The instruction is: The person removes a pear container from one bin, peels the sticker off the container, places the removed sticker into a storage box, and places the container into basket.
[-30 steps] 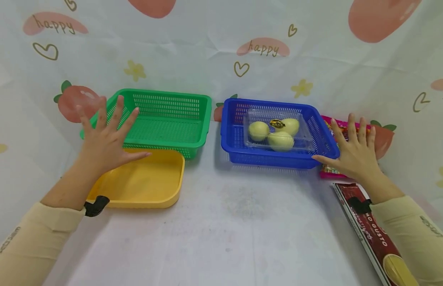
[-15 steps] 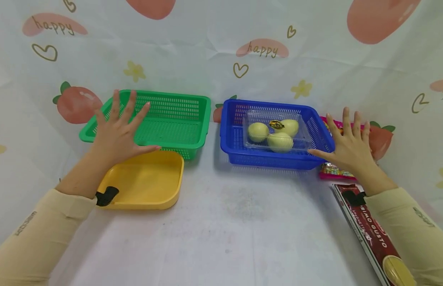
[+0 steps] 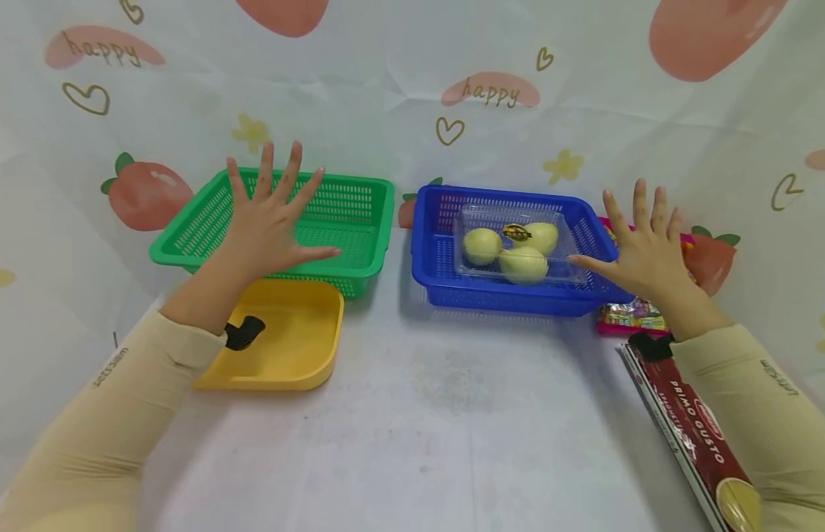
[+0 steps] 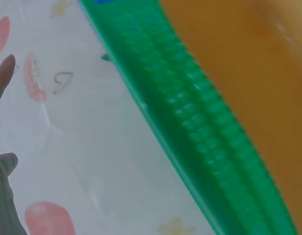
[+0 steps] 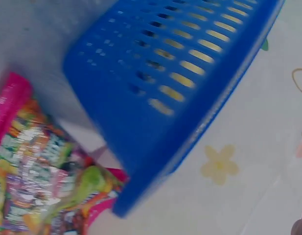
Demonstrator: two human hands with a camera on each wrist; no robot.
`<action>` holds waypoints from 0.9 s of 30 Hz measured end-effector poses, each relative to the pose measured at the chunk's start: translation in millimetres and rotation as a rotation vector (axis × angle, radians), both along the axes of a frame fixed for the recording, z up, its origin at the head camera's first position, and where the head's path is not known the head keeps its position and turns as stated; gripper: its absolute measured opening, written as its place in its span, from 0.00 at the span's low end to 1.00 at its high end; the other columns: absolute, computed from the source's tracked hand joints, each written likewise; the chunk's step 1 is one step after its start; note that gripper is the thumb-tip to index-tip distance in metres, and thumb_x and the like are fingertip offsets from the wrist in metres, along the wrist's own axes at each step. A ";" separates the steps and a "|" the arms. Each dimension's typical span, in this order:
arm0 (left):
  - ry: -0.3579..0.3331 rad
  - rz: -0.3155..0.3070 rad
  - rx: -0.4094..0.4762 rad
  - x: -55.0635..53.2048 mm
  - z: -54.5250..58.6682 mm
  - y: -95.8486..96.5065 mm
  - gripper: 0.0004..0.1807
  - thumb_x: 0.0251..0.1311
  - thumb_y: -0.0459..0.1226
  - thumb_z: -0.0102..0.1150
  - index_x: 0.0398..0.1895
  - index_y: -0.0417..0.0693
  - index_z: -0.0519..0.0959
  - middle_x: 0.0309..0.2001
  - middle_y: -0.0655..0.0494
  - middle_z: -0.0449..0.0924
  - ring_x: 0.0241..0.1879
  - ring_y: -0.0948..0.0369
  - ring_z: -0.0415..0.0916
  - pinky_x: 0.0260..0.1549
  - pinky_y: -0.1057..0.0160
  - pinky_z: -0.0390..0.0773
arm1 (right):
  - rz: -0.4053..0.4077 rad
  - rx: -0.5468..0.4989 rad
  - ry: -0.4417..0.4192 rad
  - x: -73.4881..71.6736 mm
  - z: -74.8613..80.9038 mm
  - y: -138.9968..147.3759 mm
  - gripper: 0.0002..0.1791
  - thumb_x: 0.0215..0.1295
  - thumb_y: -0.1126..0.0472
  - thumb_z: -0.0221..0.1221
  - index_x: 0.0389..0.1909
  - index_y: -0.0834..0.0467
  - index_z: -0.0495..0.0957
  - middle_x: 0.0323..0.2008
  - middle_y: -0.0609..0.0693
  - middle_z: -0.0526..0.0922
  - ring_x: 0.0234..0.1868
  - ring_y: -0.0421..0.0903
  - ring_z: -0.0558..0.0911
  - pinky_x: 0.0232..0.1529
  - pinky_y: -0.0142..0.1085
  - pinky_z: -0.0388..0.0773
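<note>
My left hand point(image 3: 262, 229), fingers spread wide, is held over the green basket point(image 3: 381, 244) in the head view and grips nothing. Beneath its wrist lies a yellow tray point(image 3: 299, 332). My right hand point(image 3: 648, 258) is spread as well, with its thumb overlapping the right side of the blue basket point(image 3: 519, 298). Inside that basket sits a clear plastic box point(image 3: 564, 258) with three pale round fruits point(image 3: 523, 264). Behind the right hand is a pink-edged, colourful candy bag point(image 3: 632, 316), also seen beside the blue basket in the right wrist view.
A dark red spaghetti package point(image 3: 698, 436) lies along the right side of the table, partly under the right forearm. White cloth point(image 3: 399, 66) printed with fruit, hearts and flowers hangs behind the baskets. The white tabletop point(image 3: 412, 443) spreads out in front.
The left hand has moved right and farther forward, from the left edge of the green basket to over it. My right hand has shifted slightly forward and left. The baskets have stayed put.
</note>
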State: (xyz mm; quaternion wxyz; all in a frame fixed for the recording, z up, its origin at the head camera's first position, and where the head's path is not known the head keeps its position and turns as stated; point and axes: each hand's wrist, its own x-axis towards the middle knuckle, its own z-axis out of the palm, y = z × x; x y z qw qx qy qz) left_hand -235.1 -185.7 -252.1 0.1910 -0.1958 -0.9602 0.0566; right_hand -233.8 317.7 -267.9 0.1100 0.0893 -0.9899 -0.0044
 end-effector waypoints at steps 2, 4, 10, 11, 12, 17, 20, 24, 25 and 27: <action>0.005 -0.022 0.021 -5.2 3.0 9.3 0.62 0.43 0.70 0.55 0.74 0.57 0.36 0.71 0.55 0.09 0.69 0.49 0.06 0.60 0.30 0.18 | 0.003 -0.005 -0.002 -4.2 5.0 -3.6 0.57 0.52 0.22 0.41 0.72 0.46 0.26 0.69 0.53 0.12 0.68 0.56 0.14 0.64 0.64 0.18; 0.008 -0.040 0.028 -10.1 5.8 18.3 0.61 0.43 0.70 0.54 0.74 0.58 0.35 0.72 0.54 0.10 0.69 0.49 0.06 0.60 0.31 0.18 | 0.007 -0.008 -0.004 -8.7 10.0 -7.5 0.57 0.52 0.21 0.40 0.72 0.46 0.26 0.69 0.53 0.12 0.68 0.55 0.14 0.65 0.64 0.18; 0.030 -0.101 0.112 -25.3 5.2 41.1 0.61 0.44 0.70 0.55 0.74 0.59 0.34 0.73 0.49 0.15 0.70 0.48 0.09 0.62 0.33 0.18 | 0.014 -0.019 -0.015 -20.2 22.0 -18.5 0.56 0.52 0.21 0.39 0.72 0.45 0.25 0.68 0.51 0.11 0.67 0.53 0.12 0.65 0.62 0.17; 0.021 -0.107 0.135 -28.1 4.0 44.4 0.61 0.44 0.69 0.55 0.74 0.59 0.34 0.73 0.49 0.15 0.70 0.48 0.09 0.62 0.33 0.18 | 0.015 -0.020 -0.017 -22.0 23.4 -20.3 0.56 0.52 0.21 0.39 0.72 0.45 0.25 0.68 0.51 0.10 0.67 0.53 0.12 0.65 0.62 0.17; 0.004 -0.108 0.159 -30.8 2.6 47.5 0.60 0.45 0.68 0.55 0.74 0.59 0.33 0.73 0.49 0.14 0.70 0.49 0.09 0.62 0.34 0.17 | 0.016 -0.023 -0.018 -23.9 24.7 -22.0 0.56 0.52 0.20 0.39 0.72 0.45 0.25 0.68 0.51 0.10 0.67 0.53 0.12 0.65 0.62 0.17; -0.091 -0.089 0.253 -44.8 -1.7 62.7 0.59 0.48 0.67 0.54 0.73 0.62 0.30 0.70 0.54 0.07 0.68 0.52 0.04 0.62 0.35 0.16 | 0.012 -0.042 -0.021 -32.8 32.1 -29.6 0.57 0.51 0.20 0.38 0.72 0.45 0.24 0.68 0.51 0.10 0.67 0.53 0.12 0.65 0.62 0.17; -0.137 -0.078 0.288 -53.1 -2.7 71.3 0.59 0.47 0.69 0.53 0.73 0.63 0.29 0.69 0.57 0.04 0.67 0.53 0.03 0.63 0.35 0.16 | 0.005 -0.059 -0.023 -39.0 35.2 -32.9 0.58 0.50 0.19 0.37 0.71 0.44 0.24 0.68 0.51 0.10 0.67 0.53 0.12 0.65 0.62 0.17; -0.208 -0.061 0.352 -63.9 -3.3 82.4 0.57 0.48 0.69 0.52 0.72 0.67 0.29 0.68 0.59 0.03 0.67 0.54 0.02 0.64 0.36 0.18 | -0.007 -0.084 -0.045 -48.8 35.1 -37.6 0.58 0.49 0.18 0.37 0.71 0.44 0.23 0.67 0.50 0.09 0.67 0.53 0.12 0.65 0.62 0.18; -0.226 -0.061 0.373 -66.6 -3.6 85.1 0.57 0.48 0.69 0.52 0.72 0.67 0.30 0.68 0.59 0.03 0.67 0.53 0.03 0.64 0.36 0.18 | -0.012 -0.093 -0.055 -51.5 34.4 -38.4 0.58 0.49 0.18 0.37 0.71 0.44 0.23 0.67 0.50 0.09 0.66 0.54 0.12 0.65 0.62 0.17; -0.264 -0.061 0.409 -72.1 -4.8 90.5 0.55 0.50 0.67 0.53 0.72 0.67 0.30 0.69 0.58 0.04 0.67 0.52 0.03 0.64 0.35 0.19 | -0.031 -0.110 -0.077 -57.1 32.7 -40.0 0.58 0.49 0.18 0.37 0.71 0.43 0.22 0.66 0.50 0.08 0.66 0.54 0.11 0.65 0.62 0.17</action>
